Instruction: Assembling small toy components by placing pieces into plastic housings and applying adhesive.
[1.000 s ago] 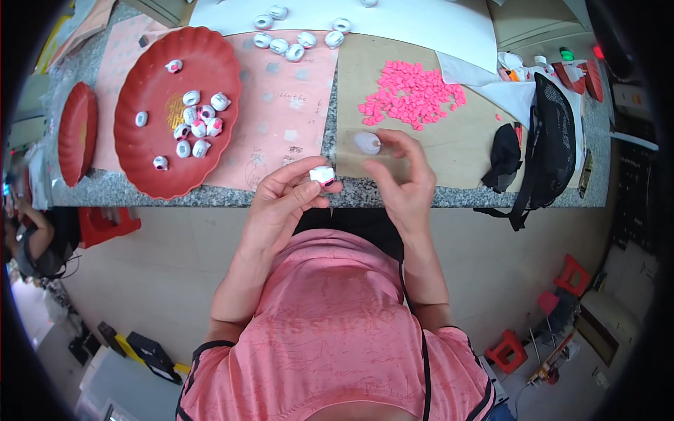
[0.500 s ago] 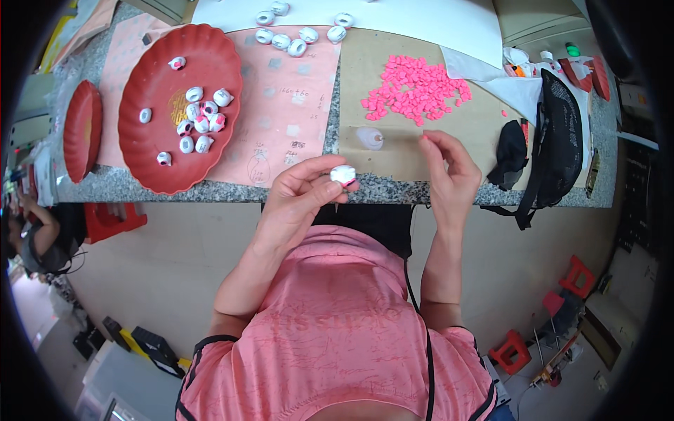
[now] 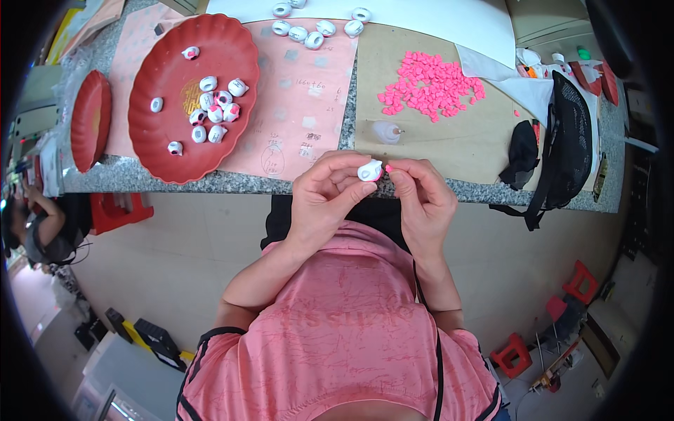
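My left hand pinches a small rounded white piece with pink on it between thumb and fingers, just over the table's front edge. Close against its right side, my right hand grips a tiny bright pink piece with thumb and forefinger. Beyond the hands lies a pile of similar pink pieces on brown paper. A small clear bottle with a thin tip lies between pile and hands. On the left, a red scalloped tray carries several white pieces, some showing pink.
More white pieces sit at the back on pink marked paper. A smaller red dish stands far left. A black mesh bag and a black cloth item lie at the right. A person is off to the left.
My right hand has come down and left, bringing the tiny pink piece up to the white piece. My left hand has turned the white piece and moved slightly right. The view has shifted a little.
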`<action>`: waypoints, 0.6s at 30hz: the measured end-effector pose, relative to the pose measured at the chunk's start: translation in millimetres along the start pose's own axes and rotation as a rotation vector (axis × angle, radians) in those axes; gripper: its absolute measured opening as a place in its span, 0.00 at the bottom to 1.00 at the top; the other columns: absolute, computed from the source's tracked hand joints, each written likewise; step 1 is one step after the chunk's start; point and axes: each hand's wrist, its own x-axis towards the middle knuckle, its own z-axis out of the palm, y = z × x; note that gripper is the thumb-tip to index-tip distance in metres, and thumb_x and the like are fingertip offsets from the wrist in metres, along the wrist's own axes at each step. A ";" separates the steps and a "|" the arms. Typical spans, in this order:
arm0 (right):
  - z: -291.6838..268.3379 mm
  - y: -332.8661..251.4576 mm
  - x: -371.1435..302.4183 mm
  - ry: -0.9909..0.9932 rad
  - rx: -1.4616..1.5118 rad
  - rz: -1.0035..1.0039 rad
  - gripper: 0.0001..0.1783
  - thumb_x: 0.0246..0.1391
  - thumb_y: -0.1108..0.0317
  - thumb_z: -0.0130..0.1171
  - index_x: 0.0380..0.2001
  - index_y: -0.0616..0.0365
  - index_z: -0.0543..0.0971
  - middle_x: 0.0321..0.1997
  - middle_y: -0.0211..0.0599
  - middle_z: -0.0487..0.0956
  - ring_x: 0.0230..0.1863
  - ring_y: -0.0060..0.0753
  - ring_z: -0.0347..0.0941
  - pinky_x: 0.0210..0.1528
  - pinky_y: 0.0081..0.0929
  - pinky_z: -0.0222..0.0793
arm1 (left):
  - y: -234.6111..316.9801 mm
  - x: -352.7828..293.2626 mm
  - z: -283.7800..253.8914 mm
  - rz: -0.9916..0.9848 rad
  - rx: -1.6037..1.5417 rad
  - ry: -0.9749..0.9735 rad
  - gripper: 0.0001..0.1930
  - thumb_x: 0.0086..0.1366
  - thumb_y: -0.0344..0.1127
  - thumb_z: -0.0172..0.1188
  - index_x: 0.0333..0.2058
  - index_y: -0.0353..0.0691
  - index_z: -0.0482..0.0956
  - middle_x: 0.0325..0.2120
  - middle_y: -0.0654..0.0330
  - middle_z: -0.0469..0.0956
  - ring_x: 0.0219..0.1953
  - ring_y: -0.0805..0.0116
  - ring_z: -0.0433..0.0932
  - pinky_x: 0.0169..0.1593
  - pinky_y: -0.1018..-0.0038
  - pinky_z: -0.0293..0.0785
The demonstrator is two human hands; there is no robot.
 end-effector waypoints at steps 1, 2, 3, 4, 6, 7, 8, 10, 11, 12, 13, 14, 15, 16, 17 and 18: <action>0.5 -0.2 0.7 0.002 -0.041 -0.037 0.05 0.51 0.78 0.57 0.33 0.66 0.78 0.31 0.32 0.76 0.26 0.17 0.68 0.28 0.12 0.63 | -0.7 0.0 0.2 0.000 0.000 0.001 0.16 0.56 0.15 0.56 0.44 0.30 0.72 0.42 0.56 0.71 0.44 0.70 0.75 0.49 0.76 0.74; 0.9 -0.5 1.4 0.005 -0.082 -0.075 0.05 0.51 0.78 0.58 0.32 0.66 0.78 0.30 0.32 0.76 0.26 0.17 0.68 0.28 0.12 0.63 | -1.4 0.0 0.3 0.028 0.021 -0.004 0.16 0.55 0.15 0.56 0.44 0.30 0.72 0.43 0.56 0.70 0.45 0.70 0.75 0.49 0.76 0.74; 1.3 -0.5 2.1 0.007 -0.123 -0.112 0.04 0.51 0.78 0.58 0.32 0.67 0.78 0.30 0.32 0.76 0.26 0.17 0.68 0.28 0.13 0.63 | -2.0 0.2 0.5 0.056 0.042 -0.009 0.16 0.55 0.14 0.57 0.43 0.29 0.72 0.43 0.56 0.69 0.45 0.69 0.75 0.49 0.75 0.74; 1.9 0.4 2.5 0.007 -0.123 -0.112 0.04 0.51 0.78 0.58 0.32 0.67 0.78 0.30 0.32 0.76 0.26 0.17 0.68 0.28 0.13 0.63 | -2.7 0.3 0.9 0.084 0.062 -0.014 0.16 0.54 0.14 0.57 0.43 0.29 0.72 0.43 0.56 0.68 0.45 0.68 0.75 0.49 0.75 0.74; 3.8 3.9 3.0 0.025 -0.113 -0.175 0.05 0.50 0.78 0.58 0.32 0.66 0.79 0.28 0.32 0.75 0.27 0.18 0.67 0.29 0.13 0.63 | -4.4 1.0 1.8 0.108 0.077 -0.015 0.16 0.54 0.14 0.57 0.42 0.29 0.72 0.43 0.56 0.68 0.45 0.68 0.75 0.49 0.75 0.75; 4.5 4.7 3.1 0.034 -0.107 -0.206 0.05 0.50 0.78 0.58 0.32 0.66 0.79 0.27 0.31 0.75 0.27 0.19 0.67 0.30 0.13 0.63 | -5.3 1.3 2.3 0.132 0.092 -0.017 0.16 0.54 0.13 0.57 0.42 0.29 0.73 0.42 0.55 0.68 0.45 0.68 0.75 0.49 0.75 0.75; 5.0 3.9 2.9 0.034 -0.107 -0.206 0.05 0.50 0.78 0.58 0.32 0.66 0.79 0.27 0.31 0.75 0.27 0.19 0.67 0.30 0.13 0.63 | -6.3 1.5 2.7 0.155 0.107 -0.019 0.16 0.53 0.13 0.57 0.42 0.29 0.73 0.42 0.55 0.68 0.45 0.67 0.75 0.49 0.75 0.75; 5.6 -0.2 1.5 0.018 -0.135 -0.233 0.06 0.50 0.77 0.59 0.33 0.66 0.79 0.29 0.31 0.75 0.28 0.19 0.67 0.31 0.14 0.63 | -8.5 1.1 3.7 0.183 0.123 -0.010 0.16 0.53 0.13 0.57 0.41 0.29 0.73 0.42 0.55 0.68 0.45 0.67 0.75 0.49 0.75 0.75; 5.9 -1.9 0.3 0.011 -0.149 -0.247 0.06 0.50 0.77 0.59 0.33 0.65 0.79 0.29 0.31 0.75 0.29 0.19 0.67 0.31 0.14 0.63 | -9.2 1.1 4.2 0.211 0.139 -0.004 0.16 0.53 0.13 0.57 0.41 0.29 0.73 0.41 0.55 0.68 0.45 0.67 0.74 0.49 0.75 0.75; 6.6 -2.3 -2.0 0.010 -0.149 -0.247 0.06 0.50 0.77 0.59 0.33 0.65 0.79 0.29 0.31 0.75 0.29 0.19 0.67 0.31 0.14 0.63 | -9.6 1.2 4.2 0.238 0.155 0.003 0.15 0.53 0.12 0.57 0.41 0.29 0.73 0.41 0.55 0.68 0.45 0.67 0.74 0.49 0.75 0.75; 7.3 -2.1 -5.5 0.012 -0.128 -0.202 0.07 0.47 0.77 0.61 0.33 0.64 0.80 0.29 0.31 0.75 0.30 0.22 0.68 0.32 0.16 0.64 | -10.1 1.3 3.8 0.238 0.155 0.003 0.15 0.53 0.12 0.57 0.41 0.29 0.73 0.41 0.55 0.68 0.45 0.67 0.74 0.49 0.75 0.75; 7.9 -1.9 -8.8 0.013 -0.107 -0.156 0.09 0.44 0.78 0.63 0.33 0.62 0.80 0.29 0.32 0.75 0.31 0.24 0.68 0.32 0.18 0.64 | -10.5 1.5 3.1 0.247 0.174 0.007 0.15 0.53 0.13 0.57 0.41 0.29 0.73 0.42 0.55 0.68 0.44 0.67 0.74 0.49 0.75 0.75; 8.1 -2.0 -10.7 0.015 -0.086 -0.110 0.11 0.42 0.78 0.64 0.33 0.60 0.81 0.29 0.32 0.75 0.32 0.26 0.69 0.33 0.20 0.65 | -10.8 1.7 2.4 0.255 0.193 0.010 0.15 0.54 0.13 0.56 0.41 0.30 0.74 0.42 0.55 0.68 0.44 0.68 0.75 0.49 0.75 0.75; 7.1 -3.0 -11.5 0.014 -0.086 -0.110 0.11 0.42 0.78 0.64 0.33 0.60 0.81 0.29 0.32 0.75 0.32 0.26 0.69 0.33 0.20 0.65 | -11.2 1.4 1.8 0.263 0.212 0.014 0.15 0.54 0.14 0.56 0.42 0.30 0.74 0.42 0.55 0.69 0.43 0.68 0.75 0.49 0.76 0.75; 5.4 -4.8 -11.7 0.007 -0.074 -0.074 0.12 0.41 0.78 0.65 0.33 0.60 0.81 0.29 0.31 0.75 0.31 0.26 0.68 0.33 0.20 0.64 | -9.7 1.4 1.3 0.262 0.211 0.015 0.15 0.54 0.14 0.56 0.42 0.30 0.74 0.42 0.55 0.69 0.43 0.68 0.75 0.49 0.76 0.75; 3.4 -6.5 -11.7 0.001 -0.061 -0.038 0.13 0.40 0.77 0.65 0.34 0.59 0.81 0.28 0.30 0.74 0.31 0.26 0.67 0.34 0.20 0.64 | -6.3 1.7 0.7 0.186 0.158 0.005 0.15 0.55 0.14 0.56 0.42 0.31 0.74 0.43 0.55 0.69 0.43 0.69 0.75 0.48 0.76 0.75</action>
